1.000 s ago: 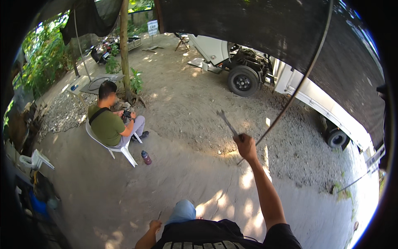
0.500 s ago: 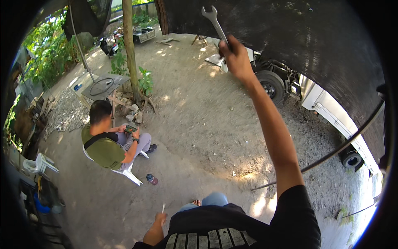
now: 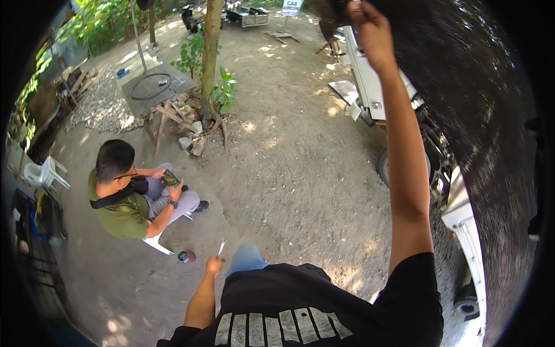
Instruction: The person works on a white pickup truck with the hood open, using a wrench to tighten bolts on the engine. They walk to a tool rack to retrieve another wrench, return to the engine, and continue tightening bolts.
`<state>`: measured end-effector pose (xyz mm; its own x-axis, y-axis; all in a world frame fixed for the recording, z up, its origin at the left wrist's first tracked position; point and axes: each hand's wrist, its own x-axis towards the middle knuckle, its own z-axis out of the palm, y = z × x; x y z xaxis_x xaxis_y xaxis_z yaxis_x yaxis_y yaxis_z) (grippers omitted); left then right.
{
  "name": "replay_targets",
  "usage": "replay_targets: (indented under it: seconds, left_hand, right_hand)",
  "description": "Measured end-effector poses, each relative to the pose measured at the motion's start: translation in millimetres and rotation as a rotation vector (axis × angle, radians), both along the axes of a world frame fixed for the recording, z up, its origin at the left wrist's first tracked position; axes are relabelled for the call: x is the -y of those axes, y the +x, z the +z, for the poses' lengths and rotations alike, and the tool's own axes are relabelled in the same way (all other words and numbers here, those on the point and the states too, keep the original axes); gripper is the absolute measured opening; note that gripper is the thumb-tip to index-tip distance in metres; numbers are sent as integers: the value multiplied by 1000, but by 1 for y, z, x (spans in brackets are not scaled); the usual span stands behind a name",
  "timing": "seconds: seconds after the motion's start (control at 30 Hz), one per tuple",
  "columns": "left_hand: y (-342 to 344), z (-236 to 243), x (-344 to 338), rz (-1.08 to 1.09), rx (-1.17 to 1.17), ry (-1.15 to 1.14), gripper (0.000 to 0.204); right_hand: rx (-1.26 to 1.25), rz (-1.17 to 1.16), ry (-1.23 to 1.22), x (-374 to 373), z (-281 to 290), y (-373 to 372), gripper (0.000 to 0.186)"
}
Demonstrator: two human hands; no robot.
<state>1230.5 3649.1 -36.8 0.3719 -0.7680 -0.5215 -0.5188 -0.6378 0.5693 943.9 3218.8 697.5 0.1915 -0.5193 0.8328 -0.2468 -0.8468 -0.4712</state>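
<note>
From my feed, I judge this as carrying rather than working: the left hand (image 3: 214, 266) is closed around a slim metal tool (image 3: 222, 247), whose end points up beside the wearer's knee (image 3: 245, 260). It meets no bolt or part, so I see nothing finished; putting the tool to use is left undone.

The right hand (image 3: 374, 40) is high, its fingers curled in at the top edge. A pale bit shows at its fingertips, but the frame cuts it off there, so I can't tell what, if anything, it holds.

The right forearm hides part of the white truck (image 3: 365, 75) and most of its front wheel (image 3: 383, 168); I make out little of the exposed parts behind. The dark sheet (image 3: 462, 115) covers much of the right side. The left tool's tip is too small and blurred for me to name its type.
</note>
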Motion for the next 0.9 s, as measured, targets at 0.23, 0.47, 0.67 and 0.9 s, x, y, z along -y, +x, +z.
replay_targets:
  seconds: [0.23, 0.47, 0.67, 0.9]
  left_hand:
    - [-40, -80, -105, 35, -93, 687, 25]
    - [-25, -124, 152, 181, -202, 659, 32]
    - [105, -112, 572, 266, -40, 146, 39]
    - [187, 6, 982, 293, 1, -385, 35]
  right_hand:
    - [229, -559, -692, 153, 42, -62, 33]
    - [399, -401, -987, 281, -26, -111, 27]
    - [218, -478, -652, 469, -178, -109, 28]
    - [-359, -769, -175, 702, -348, -97, 10]
